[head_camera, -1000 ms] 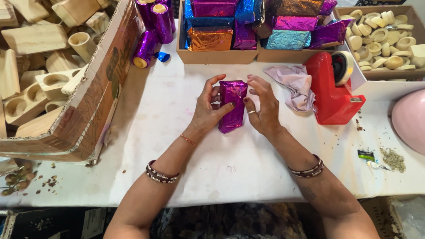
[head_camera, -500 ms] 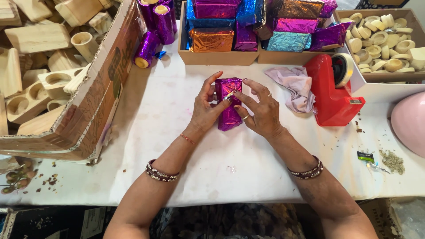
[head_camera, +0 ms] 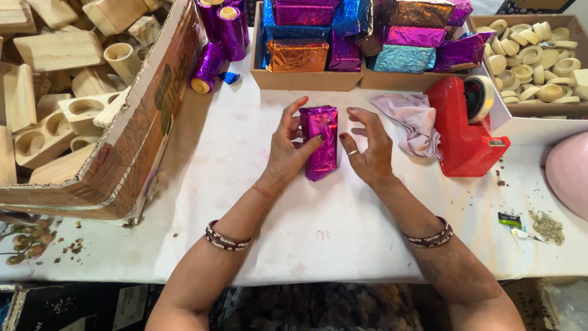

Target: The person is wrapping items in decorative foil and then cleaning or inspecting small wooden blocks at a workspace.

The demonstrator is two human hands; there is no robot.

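White-covered table (head_camera: pixel 343 245) under even light, patterned floor (head_camera: pixel 318 306) below.

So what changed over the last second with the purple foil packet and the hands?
The right hand let go of the purple foil-wrapped packet and drew back, fingers spread. The left hand still holds it on the white table. The red tape dispenser and boxes stayed put.
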